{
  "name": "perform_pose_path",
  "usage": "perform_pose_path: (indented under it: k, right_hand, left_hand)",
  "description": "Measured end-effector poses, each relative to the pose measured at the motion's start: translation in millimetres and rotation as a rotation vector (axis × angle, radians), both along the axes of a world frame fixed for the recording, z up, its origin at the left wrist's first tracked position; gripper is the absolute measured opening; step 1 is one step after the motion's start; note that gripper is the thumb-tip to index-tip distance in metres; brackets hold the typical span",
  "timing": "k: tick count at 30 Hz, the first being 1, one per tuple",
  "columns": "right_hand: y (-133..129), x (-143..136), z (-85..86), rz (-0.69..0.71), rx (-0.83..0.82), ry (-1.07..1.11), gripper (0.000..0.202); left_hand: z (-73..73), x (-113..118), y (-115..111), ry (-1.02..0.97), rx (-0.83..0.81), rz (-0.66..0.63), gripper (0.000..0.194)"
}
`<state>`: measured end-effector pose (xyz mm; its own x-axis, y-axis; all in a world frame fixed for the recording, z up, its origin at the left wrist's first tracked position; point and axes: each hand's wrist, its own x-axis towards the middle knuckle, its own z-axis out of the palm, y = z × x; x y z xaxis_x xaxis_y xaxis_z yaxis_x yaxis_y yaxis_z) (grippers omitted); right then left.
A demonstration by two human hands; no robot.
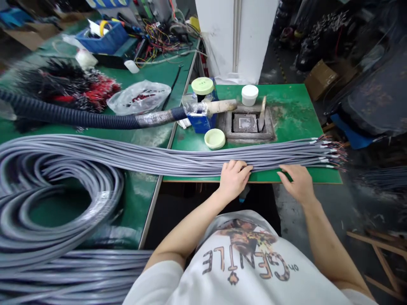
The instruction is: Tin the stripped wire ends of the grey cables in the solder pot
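Observation:
A long bundle of grey cables (190,163) lies across the green tabletop, its stripped ends (337,154) fanning out in thin coloured wires on the right. My left hand (234,178) is on the near side of the bundle, fingers bent over the cables, thumb and forefinger closed together at the outermost ones. Farther right, my right hand (298,182) touches the near edge of the bundle with its fingertips. Its thumb stands apart from the forefinger, and no cable shows between them. To the left the same cables curve into a large coil (104,190).
Beyond the cables are a square solder pot (248,123) with a scraper (262,114), a white tub (249,95), a pale green lid (215,139) and a blue bin (203,122). A black corrugated hose (111,122) crosses the left table. More cables (95,275) lie at lower left.

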<state>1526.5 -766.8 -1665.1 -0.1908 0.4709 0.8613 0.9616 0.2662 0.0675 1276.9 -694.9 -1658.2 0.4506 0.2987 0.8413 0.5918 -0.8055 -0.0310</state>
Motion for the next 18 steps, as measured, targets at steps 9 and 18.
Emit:
perform_pose_path:
  k: [9,18]
  right_hand:
    - [-1,13,12.8,0.021,0.223,0.008,0.040]
    - [12,58,91.4,-0.009,0.327,-0.307,0.039]
  left_hand:
    - [36.8,-2,-12,-0.068,0.050,-0.142,0.016]
    - [64.1,6,-3,-0.254,0.025,-0.265,0.019]
